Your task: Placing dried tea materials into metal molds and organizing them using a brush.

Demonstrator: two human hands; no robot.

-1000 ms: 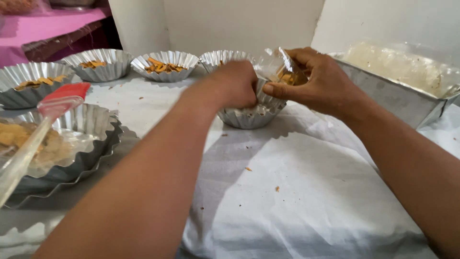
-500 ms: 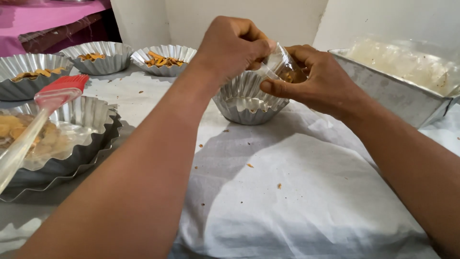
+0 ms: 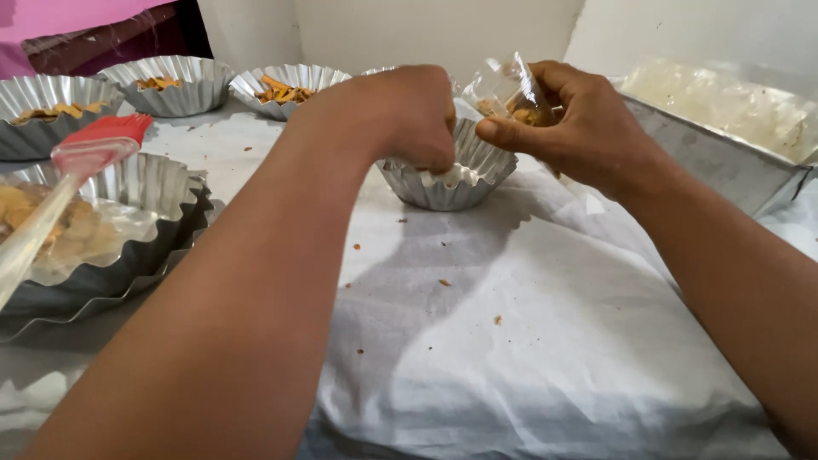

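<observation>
Stacked fluted foil moulds sit at far left, a red-headed silicone brush resting across them. Behind, three fluted tins hold orange-brown strips. At centre, the left hand dips into a fluted foil tin on the white cloth-covered surface, fingers bunched closed inside it; what they pinch is hidden. Just right, the right hand grips a small clear plastic bag of brown pieces above the tin's rim. A rectangular metal tray stands at far right.
</observation>
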